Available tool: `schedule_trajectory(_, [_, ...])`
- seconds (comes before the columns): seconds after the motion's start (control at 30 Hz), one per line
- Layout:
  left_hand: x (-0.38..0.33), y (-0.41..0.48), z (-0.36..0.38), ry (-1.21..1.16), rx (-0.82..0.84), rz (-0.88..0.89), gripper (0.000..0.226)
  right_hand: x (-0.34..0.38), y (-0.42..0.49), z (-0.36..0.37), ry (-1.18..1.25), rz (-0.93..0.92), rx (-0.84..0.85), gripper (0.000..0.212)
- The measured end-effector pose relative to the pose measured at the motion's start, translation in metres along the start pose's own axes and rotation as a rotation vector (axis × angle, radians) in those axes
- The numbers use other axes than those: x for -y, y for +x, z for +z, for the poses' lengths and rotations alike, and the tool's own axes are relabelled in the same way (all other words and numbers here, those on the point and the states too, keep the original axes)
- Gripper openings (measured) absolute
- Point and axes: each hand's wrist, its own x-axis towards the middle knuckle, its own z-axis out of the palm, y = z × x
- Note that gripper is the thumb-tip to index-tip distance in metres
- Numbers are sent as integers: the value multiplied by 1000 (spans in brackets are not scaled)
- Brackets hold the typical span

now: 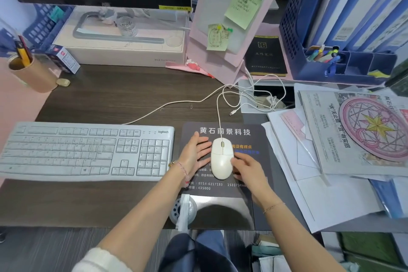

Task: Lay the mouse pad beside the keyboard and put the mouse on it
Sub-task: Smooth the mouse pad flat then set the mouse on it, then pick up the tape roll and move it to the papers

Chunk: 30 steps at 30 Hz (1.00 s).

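Two hands flank the white mouse (221,158), which sits on the dark mouse pad (254,139) lying just right of the keyboard (86,150) on the desk (123,95). Neither hand is clenched: the left hand (195,153) lies flat with fingers spread, just beside the mouse's left flank, while the right hand (249,169) curls loosely against its near right side, touching it but, as far as I can tell, not truly gripping. To finish well, both hands should lift away gently without nudging the mouse, leaving it central on the pad with slack in its cord (218,115). Its long axis runs near to far, tilted only slightly, with the buttons and scroll wheel at the far end, where the cord leaves toward the back of the desk.
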Motion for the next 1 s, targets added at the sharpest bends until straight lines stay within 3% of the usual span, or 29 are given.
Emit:
schedule_trajectory(0.13, [4, -6, -8, -113, 32, -48, 58, 7, -4, -5, 158, 85, -10, 22])
schedule_trajectory(0.33, [4, -14, -15, -102, 24, -22, 57, 7, -1, -11, 166, 104, -19, 24])
schedule_trajectory(0.6, [6, -44, -40, 32, -138, 176, 12, 13, -14, -5, 45, -129, -139, 16])
schedule_trajectory(0.83, [25, -88, -81, 13, -174, 212, 15, -12, -55, 23, 139, -60, -55, 11])
schedule_trajectory(1.0, [56, -115, -123, 2, -134, 169, 24, -45, -91, 52, 147, -1, -83, 16])
